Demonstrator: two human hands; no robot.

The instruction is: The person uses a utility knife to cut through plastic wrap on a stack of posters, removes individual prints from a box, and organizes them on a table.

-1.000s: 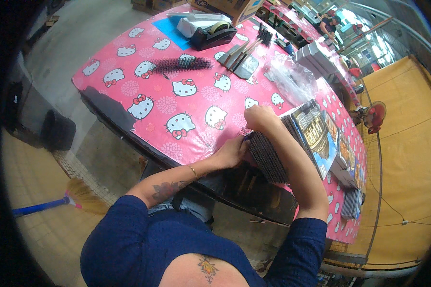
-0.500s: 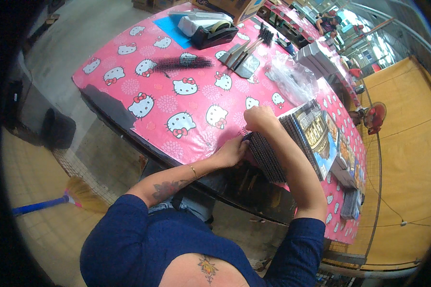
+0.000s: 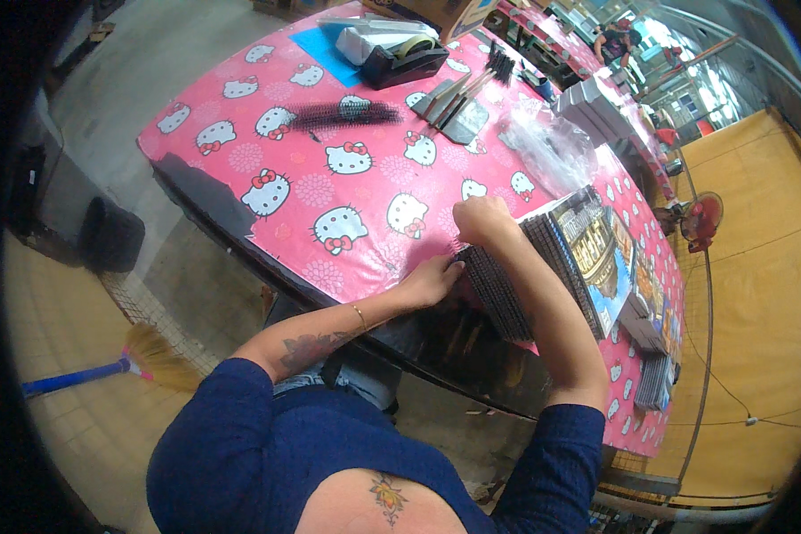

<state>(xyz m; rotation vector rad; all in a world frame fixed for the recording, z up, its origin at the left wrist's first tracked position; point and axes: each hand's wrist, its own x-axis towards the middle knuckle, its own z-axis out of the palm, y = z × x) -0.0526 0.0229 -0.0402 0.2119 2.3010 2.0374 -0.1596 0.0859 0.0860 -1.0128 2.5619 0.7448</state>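
Spiral-bound books (image 3: 497, 298) are stacked in front of me, their dark coil edges facing my side. At the left end of that stack, my left hand (image 3: 432, 280) has its fingers and thumb drawn together close to a dark coil end; what they grip is too small to tell. Just above it my right hand (image 3: 482, 219) is closed like a fist, its wrist turned down, and whatever it pinches is hidden. My right forearm crosses over the stack. Beside it lies another pile, with a colourful picture-covered book (image 3: 598, 254) on top.
A pink cartoon-print cloth (image 3: 316, 191) covers the table. On it are loose black coils (image 3: 347, 116), a tape dispenser (image 3: 405, 64), long thin tools (image 3: 454, 105), a clear plastic bag (image 3: 552, 156) and stacked books (image 3: 592, 109). A broom (image 3: 158, 360) stands at left; a person (image 3: 616, 44) is far off.
Both hands stay in nearly the same place at the stack's end. The view has shifted very slightly.
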